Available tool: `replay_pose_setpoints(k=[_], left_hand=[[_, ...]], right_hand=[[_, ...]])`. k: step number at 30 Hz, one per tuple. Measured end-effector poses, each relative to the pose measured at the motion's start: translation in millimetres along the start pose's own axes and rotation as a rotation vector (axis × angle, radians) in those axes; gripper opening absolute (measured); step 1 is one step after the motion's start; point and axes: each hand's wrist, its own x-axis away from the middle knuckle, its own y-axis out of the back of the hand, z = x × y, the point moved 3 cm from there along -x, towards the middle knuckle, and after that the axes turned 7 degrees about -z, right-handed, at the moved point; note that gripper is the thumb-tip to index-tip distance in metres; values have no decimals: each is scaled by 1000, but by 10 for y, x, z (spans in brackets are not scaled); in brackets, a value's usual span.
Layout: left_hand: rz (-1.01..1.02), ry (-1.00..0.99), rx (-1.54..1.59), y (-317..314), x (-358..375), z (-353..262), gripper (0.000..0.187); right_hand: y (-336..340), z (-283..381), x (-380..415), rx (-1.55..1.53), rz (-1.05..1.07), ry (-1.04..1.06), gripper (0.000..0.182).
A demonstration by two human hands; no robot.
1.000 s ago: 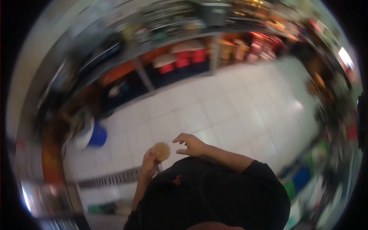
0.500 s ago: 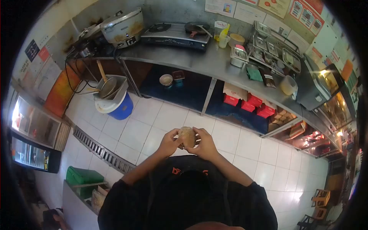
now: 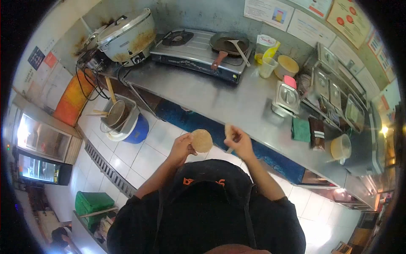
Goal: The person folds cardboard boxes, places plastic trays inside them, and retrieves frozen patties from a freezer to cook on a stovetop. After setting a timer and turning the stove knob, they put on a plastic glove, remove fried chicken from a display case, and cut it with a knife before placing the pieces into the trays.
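Note:
A round, flat, tan piece like a bun half is held upright by its left edge in my left hand, its broad face showing. To the right, my right hand grips a second pale piece, seen nearly edge-on. The two hands are apart, both just short of the steel counter. Some fingers of each hand are hidden behind what they hold.
On the counter stand a rice cooker, a gas stove with a pan, a lidded steel container, a green cloth and a jug. A blue bucket stands on the floor.
The tan piece that both hands held together is now two pieces, one in each hand. My right hand has moved away to the right. The counter appears closer.

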Motion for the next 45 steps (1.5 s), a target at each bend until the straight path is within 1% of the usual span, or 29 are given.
replay_pose_setpoints(k=[1,3,4,6,7,8,10,11,13,15,17,18,19,20,21,22,23,24,26,28,30,32,33,34,36,37,40,42,45], left_hand=[[-72,-10,30,69,-162,-64,27],[-172,-15,46,151,-463,-281,26],[-173,-8,50,229,-631,-348,26],[-287,-107,-40,427,-1035,-579,25],[-311,-113,-91,510,-1245,-726,25],[-306,-95,-95,654,-1495,-826,25],[-299,-232,-269,955,-2021,-1109,24],[-274,-212,-275,1004,-2255,-1270,24],[-285,-303,-343,1013,-2685,-1747,23],[-257,-324,-408,1023,-3197,-2144,22],[-236,-347,-468,943,-3674,-2477,21],[-183,-434,-514,820,-3902,-2648,20],[-130,-524,-556,692,-4119,-2794,21],[-115,-514,-552,578,-4338,-2888,21],[-102,-588,-570,455,-4531,-2977,22],[-91,-660,-586,347,-4721,-3037,23],[-81,-649,-580,269,-4934,-3063,23],[-57,-652,-644,187,-5132,-3075,24],[-33,-643,-701,27,-5409,-3110,26],[-40,-672,-864,-128,-5529,-3219,28],[-41,-670,-823,-101,-5608,-3270,28],[-49,-680,-773,-27,-5739,-3252,27],[-56,-667,-677,48,-5794,-3223,26],[-65,-652,-583,102,-5820,-3186,25],[-104,-631,-612,98,-5757,-3163,24],[-147,-620,-637,97,-5742,-3148,24],[-107,-626,-536,152,-5797,-3004,23],[-94,-589,-547,216,-5804,-2985,23],[-49,-556,-513,334,-5917,-2931,23]], right_hand=[[116,-132,-263,-7,7,-11,76],[377,-358,-734,497,-267,66,81],[423,-493,-905,501,-263,59,81],[466,-700,-1231,789,-297,78,87],[449,-814,-1369,821,-237,-16,84],[429,-863,-1499,823,-236,-35,84],[381,-797,-1659,866,-232,-101,82],[353,-662,-1735,905,-311,-106,81],[492,-619,-2094,895,-579,268,82],[662,-140,-2626,913,-699,342,77],[774,238,-3192,901,-663,263,67],[764,449,-3420,912,-672,246,67],[686,619,-3655,859,-591,131,60],[640,672,-3838,802,-509,18,54],[639,604,-3965,811,-514,6,54],[625,502,-4078,845,-507,76,50],[617,442,-4158,878,-499,147,46],[613,524,-4145,887,-500,135,46],[667,866,-3959,1023,-612,244,38],[743,1373,-3752,957,-587,27,31],[785,1735,-3555,1050,-464,-96,28],[647,2005,-3442,1118,-399,-156,29],[577,2031,-3455,1182,-335,-203,29],[532,1995,-3517,1182,-331,-213,29],[490,1877,-3654,1231,-393,-177,30],[509,1684,-3746,1218,-415,-60,31],[310,1384,-4069,1111,-433,-53,30],[158,1402,-4053,1140,-376,-26,30],[218,1664,-3725,1168,-405,-126,29]])
